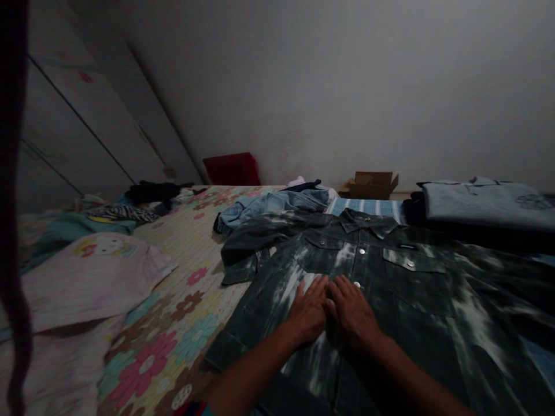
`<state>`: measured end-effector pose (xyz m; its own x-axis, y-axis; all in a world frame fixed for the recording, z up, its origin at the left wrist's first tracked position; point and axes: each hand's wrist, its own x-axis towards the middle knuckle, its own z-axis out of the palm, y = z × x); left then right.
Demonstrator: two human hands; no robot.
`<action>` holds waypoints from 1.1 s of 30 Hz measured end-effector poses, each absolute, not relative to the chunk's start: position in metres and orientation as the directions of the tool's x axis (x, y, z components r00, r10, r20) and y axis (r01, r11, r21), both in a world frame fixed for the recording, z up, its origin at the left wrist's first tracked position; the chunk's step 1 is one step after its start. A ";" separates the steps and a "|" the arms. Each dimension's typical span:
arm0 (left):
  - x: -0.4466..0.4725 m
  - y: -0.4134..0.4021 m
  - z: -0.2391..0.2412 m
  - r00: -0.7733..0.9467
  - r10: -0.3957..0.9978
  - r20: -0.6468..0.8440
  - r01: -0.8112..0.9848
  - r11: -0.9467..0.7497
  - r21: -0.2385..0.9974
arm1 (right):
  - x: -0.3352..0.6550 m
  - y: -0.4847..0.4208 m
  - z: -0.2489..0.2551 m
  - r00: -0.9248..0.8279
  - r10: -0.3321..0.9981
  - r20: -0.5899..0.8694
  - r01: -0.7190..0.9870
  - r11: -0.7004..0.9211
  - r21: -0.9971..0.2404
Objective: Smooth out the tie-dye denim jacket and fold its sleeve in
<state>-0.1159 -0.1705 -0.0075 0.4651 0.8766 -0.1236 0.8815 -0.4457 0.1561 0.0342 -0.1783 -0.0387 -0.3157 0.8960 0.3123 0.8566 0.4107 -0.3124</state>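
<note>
Head cam: bed point(191, 242) with a flowery sheet, dark bleached denim jacket point(390, 289) spread flat, buttoned, one sleeve bunched, not folded yet. Left hand point(309, 312) and right hand point(353, 315) press flat on its front, fingers open, gripping nothing.

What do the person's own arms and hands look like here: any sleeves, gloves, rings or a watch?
Both forearms are bare up to the frame's lower edge. The left hand and right hand are ungloved, and no ring or watch shows in the dim light. A small red and blue bit of fabric sits near the left elbow; whether it is worn is unclear.
</note>
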 end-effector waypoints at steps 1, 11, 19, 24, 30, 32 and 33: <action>-0.116 -0.170 -0.011 0.464 0.880 -0.101 0.881 -0.447 0.153 | 0.032 -0.176 -0.037 -0.303 0.911 0.280 0.866 0.386 -0.317; -0.134 -0.176 -0.008 0.473 0.865 -0.167 0.881 -0.460 0.109 | 0.039 -0.177 -0.029 -0.390 0.909 0.147 0.858 0.417 -0.299; -0.158 -0.172 0.006 0.432 0.892 -0.133 0.901 -0.433 0.023 | 0.040 -0.180 -0.026 -0.435 0.898 0.068 0.838 0.431 -0.333; -0.161 -0.169 0.002 0.430 0.892 -0.138 0.902 -0.430 0.030 | 0.038 -0.179 -0.023 -0.429 0.903 0.013 0.842 0.406 -0.354; -0.159 -0.159 0.015 0.441 0.893 -0.088 0.896 -0.443 -0.005 | 0.038 -0.179 -0.019 -0.434 0.901 -0.005 0.839 0.402 -0.367; -0.157 -0.148 0.020 0.413 0.910 -0.025 0.909 -0.414 -0.036 | 0.038 -0.180 -0.019 -0.431 0.903 0.006 0.838 0.402 -0.369; -0.157 -0.141 0.021 0.385 0.923 -0.006 0.921 -0.385 -0.051 | 0.037 -0.180 -0.020 -0.428 0.904 0.012 0.838 0.402 -0.369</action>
<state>-0.1574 -0.1406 0.0214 0.3853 0.9228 -0.0060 0.9215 -0.3851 -0.0506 0.0374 -0.1795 -0.0195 -0.4278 0.9038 0.0116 0.8384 0.4016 -0.3686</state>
